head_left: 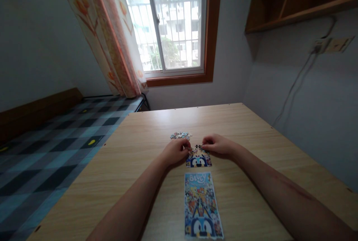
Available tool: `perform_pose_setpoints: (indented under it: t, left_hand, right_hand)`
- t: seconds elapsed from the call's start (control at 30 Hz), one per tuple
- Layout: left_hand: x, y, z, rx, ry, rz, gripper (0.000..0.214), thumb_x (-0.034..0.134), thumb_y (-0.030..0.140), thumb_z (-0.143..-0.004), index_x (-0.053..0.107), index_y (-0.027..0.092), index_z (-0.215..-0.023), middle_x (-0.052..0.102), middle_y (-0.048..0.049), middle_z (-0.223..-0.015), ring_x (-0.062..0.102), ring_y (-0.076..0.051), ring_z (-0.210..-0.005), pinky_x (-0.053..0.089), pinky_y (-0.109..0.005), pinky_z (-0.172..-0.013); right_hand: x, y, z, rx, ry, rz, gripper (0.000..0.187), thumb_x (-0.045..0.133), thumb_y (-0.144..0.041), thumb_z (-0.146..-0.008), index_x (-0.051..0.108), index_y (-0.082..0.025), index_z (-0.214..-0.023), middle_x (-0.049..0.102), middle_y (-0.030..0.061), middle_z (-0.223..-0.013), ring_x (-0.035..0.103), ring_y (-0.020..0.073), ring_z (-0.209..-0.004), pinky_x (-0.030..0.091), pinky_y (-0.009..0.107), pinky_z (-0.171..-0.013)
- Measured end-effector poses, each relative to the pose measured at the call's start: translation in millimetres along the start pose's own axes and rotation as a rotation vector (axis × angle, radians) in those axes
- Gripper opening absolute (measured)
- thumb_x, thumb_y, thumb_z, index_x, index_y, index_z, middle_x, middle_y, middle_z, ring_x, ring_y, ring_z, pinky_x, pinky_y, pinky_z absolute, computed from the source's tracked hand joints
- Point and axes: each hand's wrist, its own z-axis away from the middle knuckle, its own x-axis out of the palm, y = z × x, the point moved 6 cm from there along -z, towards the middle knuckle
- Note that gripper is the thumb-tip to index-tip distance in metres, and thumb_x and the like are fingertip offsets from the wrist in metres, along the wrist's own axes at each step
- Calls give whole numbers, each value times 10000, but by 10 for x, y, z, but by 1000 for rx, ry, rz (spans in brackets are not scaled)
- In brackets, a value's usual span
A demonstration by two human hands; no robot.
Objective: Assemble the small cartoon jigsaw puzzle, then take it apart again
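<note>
A partly assembled jigsaw puzzle (199, 162) lies on the wooden table, its lower rows showing a blue cartoon dog's face. My left hand (176, 150) is curled at the puzzle's upper left edge, thumb and index finger pinched at a small piece mostly hidden by the fingers. From the right, my right hand (219, 144) has its fingertips closed at a dark puzzle piece (198, 146) along the upper edge. Just beyond my left hand sits a pile of loose puzzle pieces (180, 135). Nearer to me lies a printed picture sheet (201, 203) headed "Bluey", with the same dog face at its bottom.
The light wooden table (134, 147) reaches toward the window (179, 24). A bed with checked bedding (64, 140) stands along the left, below a floral curtain (109, 39). On the right wall are a wooden shelf (293, 13) and a socket with a hanging cable (296, 77).
</note>
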Motion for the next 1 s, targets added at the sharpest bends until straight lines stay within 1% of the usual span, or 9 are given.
perform_pose_setpoints:
  t: [0.17,0.3,0.43,0.5,0.57,0.63,0.77,0.87,1.0]
  left_hand:
    - [7,-8,7,-6,-8,12,195,556,132,-745,714,197,-839,676,22,-717,556,-126,-636,401,-235,-612]
    - [-8,4,9,-19,1,64,173,574,144,-754,717,186,-840,686,10,-729,557,-126,-638,406,-239,-610]
    - [-29,20,-1,-18,47,171,151,580,162,-776,715,167,-842,713,-19,-771,573,-132,-662,437,-248,-633]
    - [-26,30,-13,-4,72,223,139,584,172,-789,710,165,-846,717,-25,-783,577,-131,-673,445,-248,-644]
    - [-16,32,-29,1,99,275,118,600,202,-804,704,164,-848,716,-29,-790,578,-130,-682,450,-248,-647]
    - [3,22,-46,-2,114,338,118,619,239,-819,702,164,-854,715,-33,-798,582,-131,-689,454,-250,-649]
    - [46,3,-70,8,103,423,152,647,299,-831,699,163,-872,712,-37,-811,596,-137,-715,463,-255,-656]
    - [48,-24,-72,6,115,416,166,670,320,-820,693,162,-864,703,-31,-804,595,-136,-712,461,-252,-647]
    - [36,-54,-75,-15,136,421,149,683,307,-809,689,167,-862,709,-26,-805,618,-144,-732,489,-266,-683]
  right_hand:
    - [-21,-149,47,-49,18,213,289,607,-423,-866,687,-161,-776,636,0,-681,498,126,-627,339,242,-578]
    - [-29,-197,56,-71,62,292,318,579,-417,-899,701,-158,-760,649,10,-664,519,131,-617,339,245,-576]
    - [-64,-214,51,-82,163,271,271,545,-363,-939,736,-171,-919,694,33,-760,576,144,-660,399,251,-628]
    - [-76,-272,68,-135,233,310,237,564,-333,-937,742,-188,-994,695,44,-837,591,147,-699,426,263,-684]
    - [-75,-362,102,-205,299,356,212,583,-319,-937,747,-209,-1015,684,50,-899,595,147,-736,436,272,-725]
    - [-56,-455,136,-266,337,357,199,584,-320,-949,747,-223,-1011,674,47,-918,594,142,-743,439,269,-728]
    - [6,-597,162,-362,354,322,143,643,-322,-926,739,-218,-947,656,28,-840,577,131,-696,435,251,-670]
    - [41,-625,150,-392,361,323,116,670,-299,-911,722,-206,-866,653,24,-809,579,130,-691,427,239,-642]
    - [61,-624,144,-422,381,351,129,654,-278,-927,708,-202,-839,660,26,-807,588,129,-695,425,235,-647]
